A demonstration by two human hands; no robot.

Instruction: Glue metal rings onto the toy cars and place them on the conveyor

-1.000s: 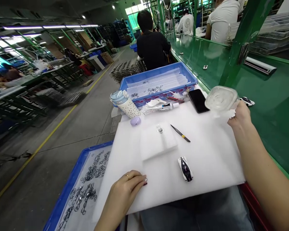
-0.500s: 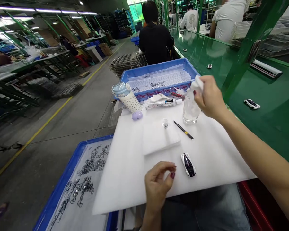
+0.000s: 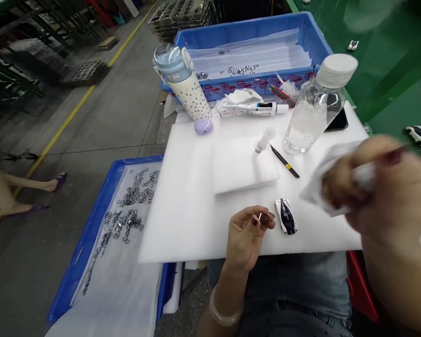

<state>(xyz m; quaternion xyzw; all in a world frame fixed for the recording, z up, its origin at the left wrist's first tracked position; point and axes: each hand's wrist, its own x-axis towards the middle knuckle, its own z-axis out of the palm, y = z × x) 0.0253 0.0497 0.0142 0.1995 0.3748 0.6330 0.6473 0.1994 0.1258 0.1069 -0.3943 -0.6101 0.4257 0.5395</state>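
Observation:
My left hand is closed in a pinch over the front of the white board, with a tiny dark piece between thumb and forefinger, too small to name. Just right of its fingertips lies a white and black toy car. My right hand, smeared by motion and close to the camera, is closed on a white cloth that hangs to its left. Behind the cloth stands a capped clear bottle of liquid. Black tweezers lie beside a white foam pad that carries a small clear tube.
A spotted drinking bottle, a purple case and a white tube line the board's back. Behind is a blue tray; another blue tray of thin dark rings is at left. A phone lies behind the clear bottle.
My right hand has let go of the clear bottle, come nearer and taken hold of the white cloth. The left hand still pinches by the car. The view has tipped down.

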